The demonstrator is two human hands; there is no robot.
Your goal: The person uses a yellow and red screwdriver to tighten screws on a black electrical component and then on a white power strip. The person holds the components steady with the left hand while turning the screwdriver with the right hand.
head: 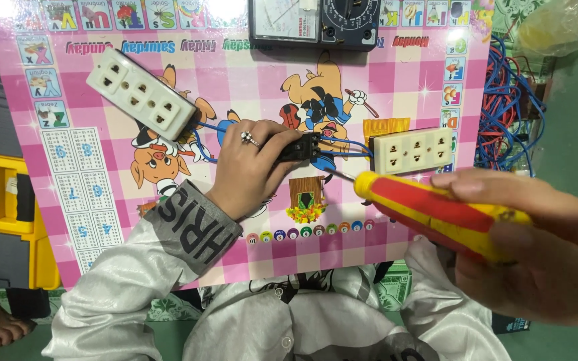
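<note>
My left hand (252, 167) pinches a small black connector block (300, 147) on the pink board (396, 73), btwn two white socket strips. Right hand (536, 247) wrapped tight round red/yellow screwdriver (429, 210), tip just beside the block, w/ blue wires (346, 150) running out of it
</note>
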